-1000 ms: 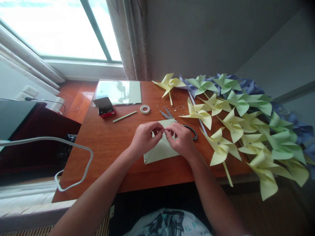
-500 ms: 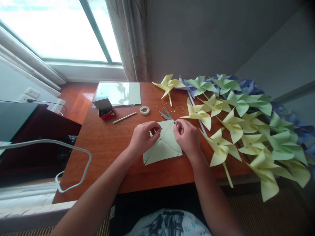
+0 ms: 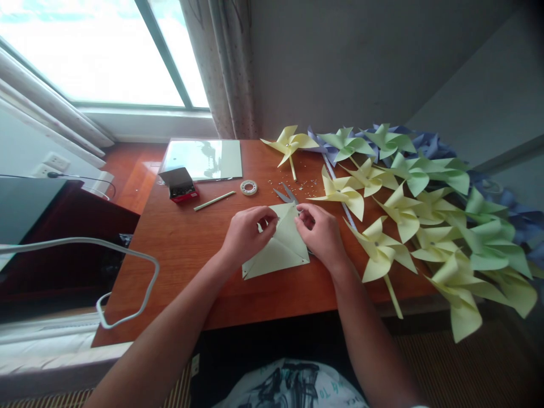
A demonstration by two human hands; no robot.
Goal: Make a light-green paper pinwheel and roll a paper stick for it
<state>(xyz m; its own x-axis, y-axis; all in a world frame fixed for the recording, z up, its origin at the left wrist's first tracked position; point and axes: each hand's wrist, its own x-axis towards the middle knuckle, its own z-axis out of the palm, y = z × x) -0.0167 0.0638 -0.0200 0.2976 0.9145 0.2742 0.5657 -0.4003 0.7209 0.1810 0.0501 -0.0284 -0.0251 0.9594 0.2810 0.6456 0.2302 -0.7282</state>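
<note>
Fingers (image 3: 267, 214) loosely curled over paper (image 3: 278, 254)

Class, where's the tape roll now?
In the head view, the tape roll lies on the table beyond the left hand, right of the pale stick, left of the scissors.

Legible text: 1 short word. Shirt (image 3: 293, 388), bottom edge of view: "TO" reads in green capitals at the right of the printed pattern; adjoining letters too cut off or faint to transcribe. Red box (image 3: 185, 194): small pale marking on its side, too small to read.
</note>
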